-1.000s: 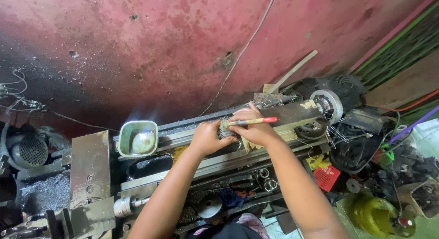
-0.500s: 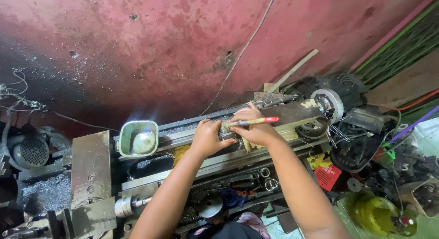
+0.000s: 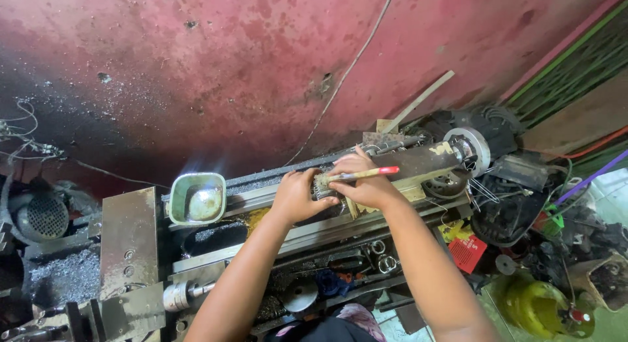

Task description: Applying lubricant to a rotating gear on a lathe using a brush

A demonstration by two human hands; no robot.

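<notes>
Head view, looking down on a small grey metal lathe (image 3: 275, 244) set against a stained red wall (image 3: 261, 73).

Right hand (image 3: 366, 185): grip pressed together around a brush with a pale wooden handle and red tip (image 3: 366, 174). The handle is held roughly level, red end pointing right, bristles pointing left toward the other hand. The fingers are curled over the handle from above, which would give downward pressure on the bristles.

Left hand (image 3: 297, 197): closed over a small part at the bristle end of the brush. The part itself is hidden under the fingers, so its kind cannot be told; the grip is drawn in, not spread. It is judged to be steadied there so that the bristles can be worked against it.

Both hands are placed over the lathe bed, just left of the dark cylindrical headstock (image 3: 418, 162) with its round pale pulley (image 3: 472, 149). The brush therefore lies above the bed rails, between the two hands.

Around: a green-rimmed rectangular metal bowl (image 3: 196, 198) stands on the bed, left of the left hand and well within reach. Grey metal swarf (image 3: 62, 280) is heaped at far left. A yellow-green gas cylinder (image 3: 536, 306) stands on the floor at lower right, with a red perforated plastic piece (image 3: 466, 252) near it.
</notes>
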